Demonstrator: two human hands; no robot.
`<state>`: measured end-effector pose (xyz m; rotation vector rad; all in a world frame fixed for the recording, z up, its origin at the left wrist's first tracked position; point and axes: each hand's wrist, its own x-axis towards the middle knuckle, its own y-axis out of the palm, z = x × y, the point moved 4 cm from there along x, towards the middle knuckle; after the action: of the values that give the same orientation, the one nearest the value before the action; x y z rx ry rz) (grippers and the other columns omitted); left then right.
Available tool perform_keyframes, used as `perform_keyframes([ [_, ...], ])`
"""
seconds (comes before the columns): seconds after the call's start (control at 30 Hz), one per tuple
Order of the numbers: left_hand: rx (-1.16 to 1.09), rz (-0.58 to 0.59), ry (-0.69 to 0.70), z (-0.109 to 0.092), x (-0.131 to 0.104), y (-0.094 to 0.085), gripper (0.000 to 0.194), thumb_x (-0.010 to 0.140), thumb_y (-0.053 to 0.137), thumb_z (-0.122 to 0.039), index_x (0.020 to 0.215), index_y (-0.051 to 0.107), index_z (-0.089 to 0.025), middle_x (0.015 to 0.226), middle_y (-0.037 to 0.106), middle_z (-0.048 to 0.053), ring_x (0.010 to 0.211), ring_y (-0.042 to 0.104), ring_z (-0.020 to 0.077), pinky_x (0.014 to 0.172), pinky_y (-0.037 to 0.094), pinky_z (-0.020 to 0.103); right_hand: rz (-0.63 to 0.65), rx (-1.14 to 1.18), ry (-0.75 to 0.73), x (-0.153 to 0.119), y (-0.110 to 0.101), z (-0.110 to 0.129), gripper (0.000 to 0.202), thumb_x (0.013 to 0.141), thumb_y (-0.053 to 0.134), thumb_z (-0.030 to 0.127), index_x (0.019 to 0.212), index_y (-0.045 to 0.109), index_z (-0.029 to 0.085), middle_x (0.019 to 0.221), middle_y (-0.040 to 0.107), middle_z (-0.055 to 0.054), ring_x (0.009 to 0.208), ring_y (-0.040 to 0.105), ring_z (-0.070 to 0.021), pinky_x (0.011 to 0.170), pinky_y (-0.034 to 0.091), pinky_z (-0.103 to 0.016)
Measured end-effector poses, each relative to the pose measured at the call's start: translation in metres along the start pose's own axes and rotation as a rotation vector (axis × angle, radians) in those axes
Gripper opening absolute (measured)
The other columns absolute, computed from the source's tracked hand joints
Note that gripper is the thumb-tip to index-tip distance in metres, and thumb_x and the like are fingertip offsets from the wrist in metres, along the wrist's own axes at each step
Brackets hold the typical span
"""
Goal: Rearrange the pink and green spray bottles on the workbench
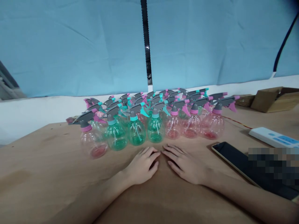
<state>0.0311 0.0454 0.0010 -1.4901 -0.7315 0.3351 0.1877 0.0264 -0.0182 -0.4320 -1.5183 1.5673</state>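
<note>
Left hand (143, 165) and right hand (187, 165) are resting empty, loosely spread, before spray bottles (136, 132) seeming light, slick; necks (155, 115) suit gripping.

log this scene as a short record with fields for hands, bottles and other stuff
left hand: open, empty, on brown wooden table
right hand: open, empty, same table
front row: four round pink plastic spray bottles, three green ones
behind: more spray bottles
right side: flat gold-edged black-screened device, white-and-blue flat device, brown cardboard box
</note>
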Motion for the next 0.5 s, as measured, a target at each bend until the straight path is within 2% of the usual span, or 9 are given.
perform_keyframes([
  [0.1,0.059,-0.04,-0.02,-0.002,-0.001,-0.002,0.028,0.084,0.041,-0.018,0.107,0.058,-0.017,0.099,0.06,0.007,0.094,0.057,0.021,0.081,0.049,0.036,0.006,0.014,0.009,0.001,-0.002,0.002,0.042,0.09,0.036,0.024,0.129,0.046,0.012,0.134,0.046,-0.011,0.125,0.037,-0.0238,0.104,0.031,-0.043],
  [0.17,0.078,-0.137,-0.043,-0.005,0.003,-0.013,0.026,0.083,0.04,-0.016,0.101,0.06,-0.018,0.093,0.062,0.005,0.084,0.06,0.0188,0.072,0.05,0.032,0.002,0.025,0.013,0.002,-0.002,0.002,0.041,0.09,0.036,0.023,0.128,0.048,0.012,0.132,0.048,-0.012,0.124,0.038,-0.024,0.104,0.031,-0.043],
  [0.27,0.017,-0.418,-0.059,-0.012,0.025,-0.053,0.024,0.084,0.039,-0.015,0.095,0.061,-0.019,0.09,0.064,0.003,0.077,0.06,0.0146,0.066,0.049,0.027,-0.014,0.038,0.011,0.003,-0.001,0.003,0.04,0.089,0.036,0.023,0.126,0.049,0.013,0.129,0.049,-0.012,0.123,0.039,-0.024,0.104,0.029,-0.044],
  [0.33,-0.048,-0.595,-0.064,-0.014,0.056,-0.088,0.022,0.083,0.042,-0.015,0.091,0.062,-0.019,0.089,0.065,0.003,0.077,0.059,0.0137,0.069,0.048,0.027,-0.025,0.052,0.011,0.003,0.0,0.002,0.04,0.089,0.037,0.022,0.126,0.048,0.014,0.129,0.049,-0.012,0.123,0.039,-0.0235,0.104,0.028,-0.044],
  [0.37,-0.09,-0.627,-0.067,-0.013,0.078,-0.105,0.021,0.083,0.043,-0.014,0.091,0.062,-0.018,0.089,0.065,0.003,0.078,0.059,0.0134,0.07,0.047,0.027,-0.03,0.059,0.014,0.003,0.001,0.002,0.04,0.089,0.037,0.022,0.126,0.048,0.014,0.13,0.048,-0.012,0.123,0.038,-0.0233,0.104,0.028,-0.044],
  [0.43,-0.159,-0.542,-0.087,-0.007,0.13,-0.13,0.02,0.083,0.046,-0.013,0.095,0.061,-0.017,0.094,0.065,0.003,0.084,0.058,0.0136,0.077,0.046,0.027,-0.029,0.07,0.016,0.004,0.002,0.002,0.041,0.088,0.037,0.022,0.127,0.048,0.014,0.13,0.048,-0.012,0.123,0.038,-0.0229,0.104,0.028,-0.043],
  [0.5,-0.183,-0.334,-0.138,0.002,0.185,-0.141,0.021,0.084,0.048,-0.012,0.102,0.059,-0.016,0.106,0.061,0.006,0.094,0.056,0.015,0.083,0.045,0.029,-0.021,0.079,0.02,0.005,0.002,0.003,0.041,0.088,0.037,0.022,0.127,0.048,0.014,0.13,0.048,-0.012,0.124,0.037,-0.0228,0.105,0.027,-0.042],
])
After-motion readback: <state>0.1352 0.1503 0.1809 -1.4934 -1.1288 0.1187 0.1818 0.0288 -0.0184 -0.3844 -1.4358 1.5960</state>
